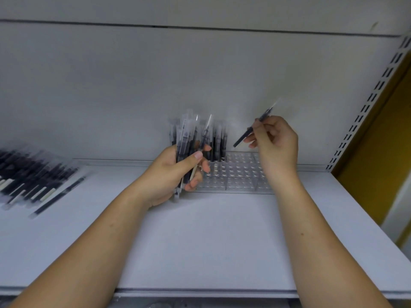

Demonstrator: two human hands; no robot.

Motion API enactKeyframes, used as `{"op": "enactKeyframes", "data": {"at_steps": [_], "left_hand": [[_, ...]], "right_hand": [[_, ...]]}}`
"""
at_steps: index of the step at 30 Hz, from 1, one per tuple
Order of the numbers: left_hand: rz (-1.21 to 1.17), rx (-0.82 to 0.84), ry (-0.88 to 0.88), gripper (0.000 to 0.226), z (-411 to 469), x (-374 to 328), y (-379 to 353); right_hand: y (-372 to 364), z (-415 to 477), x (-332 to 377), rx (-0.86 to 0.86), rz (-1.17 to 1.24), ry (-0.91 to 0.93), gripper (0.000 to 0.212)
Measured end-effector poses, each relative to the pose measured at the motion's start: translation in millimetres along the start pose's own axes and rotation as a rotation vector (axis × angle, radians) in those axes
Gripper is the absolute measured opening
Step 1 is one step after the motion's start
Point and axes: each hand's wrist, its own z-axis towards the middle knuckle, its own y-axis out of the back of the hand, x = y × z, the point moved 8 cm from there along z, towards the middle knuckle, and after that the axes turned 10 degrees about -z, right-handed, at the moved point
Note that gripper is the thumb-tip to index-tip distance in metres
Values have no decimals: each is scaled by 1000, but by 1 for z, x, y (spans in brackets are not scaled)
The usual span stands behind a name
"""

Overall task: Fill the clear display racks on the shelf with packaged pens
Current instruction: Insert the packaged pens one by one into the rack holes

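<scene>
A clear display rack with many small holes stands at the back of the white shelf. Several packaged pens stand upright in its rear left holes. My left hand grips a bundle of packaged pens, held upright at the rack's left end. My right hand pinches a single packaged pen, tilted with its lower end pointing down-left, just above the rack's empty holes.
A pile of loose packaged pens lies on the shelf at the far left. The grey back panel rises behind the rack. A slotted upright and a yellow panel bound the right side.
</scene>
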Motion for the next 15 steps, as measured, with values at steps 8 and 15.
{"op": "enactKeyframes", "data": {"at_steps": [8, 15], "left_hand": [[-35, -7, -5, 23, 2, 1, 4], [-18, -17, 4, 22, 4, 4, 8]], "right_hand": [[-20, -7, -2, 138, -254, 135, 19], [-33, -11, -8, 227, -373, 165, 3]]}}
